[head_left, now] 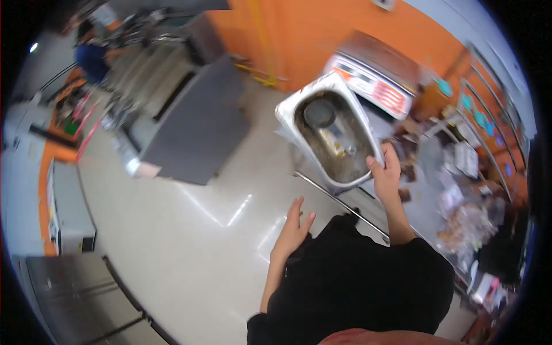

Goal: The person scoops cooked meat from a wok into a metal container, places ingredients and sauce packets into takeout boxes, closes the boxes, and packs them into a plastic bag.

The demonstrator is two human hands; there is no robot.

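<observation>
Pale floor (172, 241) lies beside a cluttered table (422, 210) with a scale (376, 57). Near the scale is the metal pan (340, 169), open mouth toward me, long axis going from far left to near right; I judge it already lifted, not yet set down. My right hand (387, 171) pinches its near rim, my left hand (293, 231) is loosely spread, holding nothing, and yellowish bits (340, 153) lie inside.

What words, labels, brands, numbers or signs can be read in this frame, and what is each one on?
None can be read.
Front panel of what looks like a weighing scale: pale and orange-red patches, too blurred to read.
Metal pan in the right hand: no lettering I can make out.
Clear plastic bags on the right: any print is too small and blurred.
</observation>
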